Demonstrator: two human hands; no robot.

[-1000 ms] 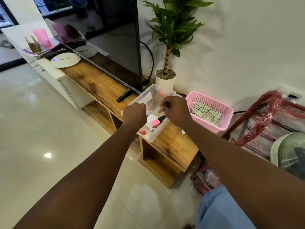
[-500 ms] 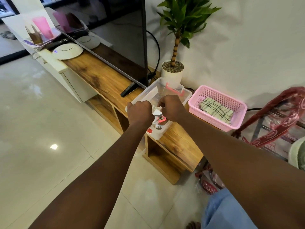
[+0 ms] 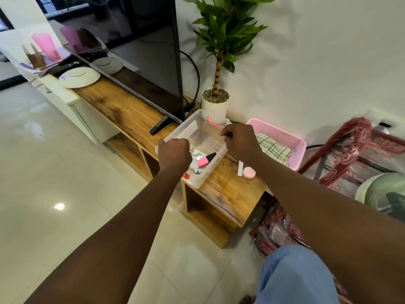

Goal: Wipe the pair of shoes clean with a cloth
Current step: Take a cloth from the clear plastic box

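Lying in the pink basket (image 3: 278, 133) beside the curled right grip (image 3: 240, 142), the cloth (image 3: 274, 148) is untouched; grip's contents unclear.

A clear plastic box (image 3: 179, 130) sits on the wooden table (image 3: 122, 110), a pink highlighter (image 3: 206, 159) inside. A potted plant (image 3: 215, 106) stands just behind it.

Left hand (image 3: 174, 154), right hand (image 3: 240, 141) curled above clear box (image 3: 203, 137); checked cloth (image 3: 274, 148) in pink basket (image 3: 282, 134).
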